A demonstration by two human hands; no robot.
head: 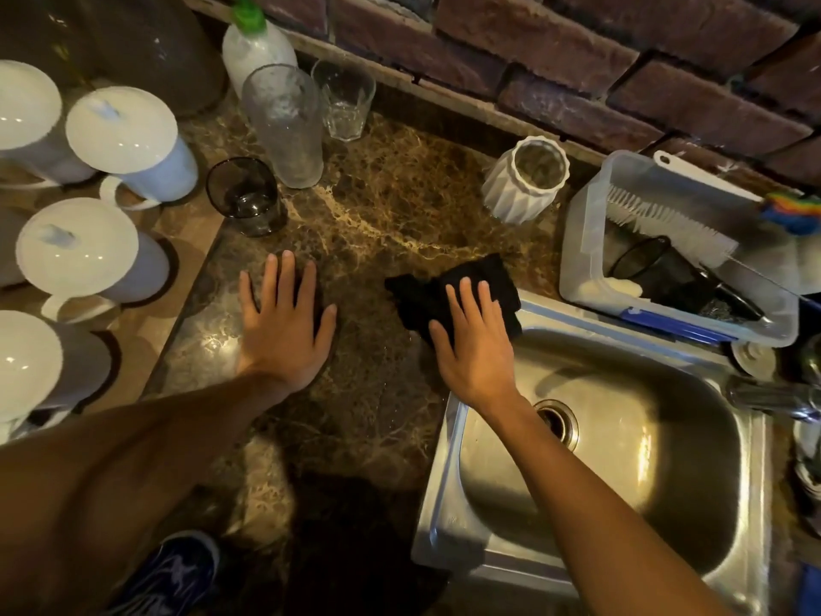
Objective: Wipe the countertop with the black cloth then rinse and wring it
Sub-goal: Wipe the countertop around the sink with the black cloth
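Right hand [477, 344] lies flat, fingers straight, pressing the black cloth [448, 295] on the countertop [377, 206] right by the sink [448, 495] corner; left hand [284, 331] is flat on the stone, holding nothing. Risk imo: a wide swipe w/ the cloth could clip the dark glass [246, 197] or white vase [526, 180] nearby & tip one over.

Arms: bare to above the elbow, no sleeves in view.
Hands: left hand [284, 324], right hand [477, 344], ungloved, no rings.
Shoe [171, 571]: dark blue, white markings.

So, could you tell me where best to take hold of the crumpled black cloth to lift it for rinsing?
Probably the bunched left end of the black cloth, pinched from above: it lies flat on the countertop, clear of the right hand.
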